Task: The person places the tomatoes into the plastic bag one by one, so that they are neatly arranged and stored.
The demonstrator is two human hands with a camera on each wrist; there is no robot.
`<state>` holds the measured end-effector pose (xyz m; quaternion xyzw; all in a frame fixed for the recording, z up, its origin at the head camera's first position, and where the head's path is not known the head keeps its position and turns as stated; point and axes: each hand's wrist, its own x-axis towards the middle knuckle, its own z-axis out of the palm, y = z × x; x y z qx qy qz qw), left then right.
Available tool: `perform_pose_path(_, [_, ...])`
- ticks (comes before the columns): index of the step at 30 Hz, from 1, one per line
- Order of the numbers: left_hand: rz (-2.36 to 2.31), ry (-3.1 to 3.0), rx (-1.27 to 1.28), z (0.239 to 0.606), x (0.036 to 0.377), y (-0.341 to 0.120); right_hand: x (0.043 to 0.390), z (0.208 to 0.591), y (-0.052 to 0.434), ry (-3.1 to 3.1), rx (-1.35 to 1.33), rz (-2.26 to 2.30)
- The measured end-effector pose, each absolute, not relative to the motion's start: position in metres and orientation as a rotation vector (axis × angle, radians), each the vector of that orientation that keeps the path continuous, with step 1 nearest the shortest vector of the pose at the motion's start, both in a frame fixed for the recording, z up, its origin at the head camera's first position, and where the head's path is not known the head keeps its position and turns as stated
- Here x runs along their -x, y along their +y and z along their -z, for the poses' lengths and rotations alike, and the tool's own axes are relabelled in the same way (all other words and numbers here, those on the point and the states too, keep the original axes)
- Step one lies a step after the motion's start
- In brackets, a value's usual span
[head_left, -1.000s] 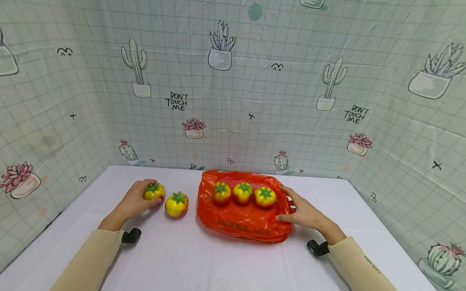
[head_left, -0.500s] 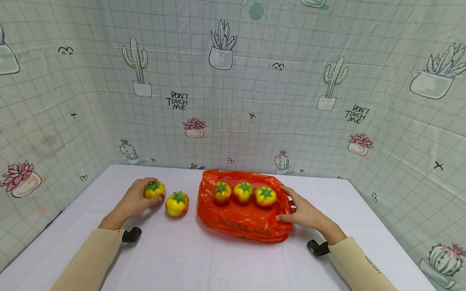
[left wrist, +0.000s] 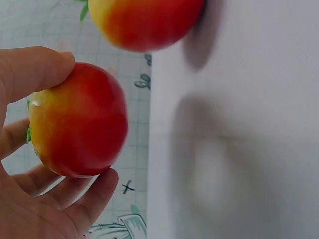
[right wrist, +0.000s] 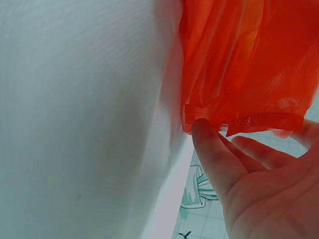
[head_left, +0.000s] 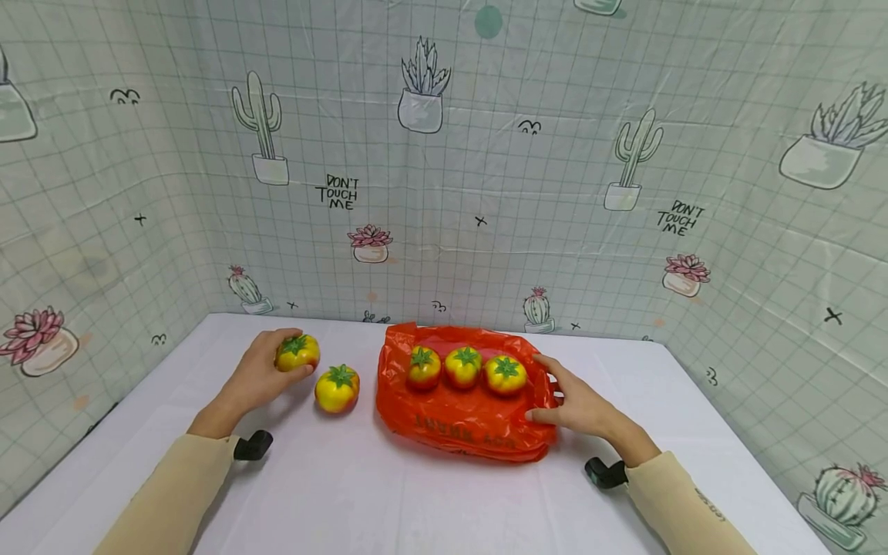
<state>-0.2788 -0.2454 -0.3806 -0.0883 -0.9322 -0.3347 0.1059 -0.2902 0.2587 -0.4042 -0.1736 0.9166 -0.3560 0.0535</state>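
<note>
Handling, as judged: held fruit [head_left: 300, 354] wants a light side grip, clear of second fruit [head_left: 337, 391] just beside it; red bag [head_left: 444, 422] wants steadying without tugging. Left hand [head_left: 255, 375]: thumb and fingers curled round held fruit, off the bench [head_left: 333, 486]. Centre: three fruits [head_left: 462, 370] on, perhaps in, red bag. Right hand [head_left: 585, 404]: spread wide, touching the bag's right edge.
</note>
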Motion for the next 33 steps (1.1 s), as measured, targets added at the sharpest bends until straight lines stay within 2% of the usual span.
perform_pose_path(33, [0.978, -2.616, 0.582, 0.36, 0.262, -0.192, 0.291, 0.404, 0.259, 2.772, 0.535, 1.109])
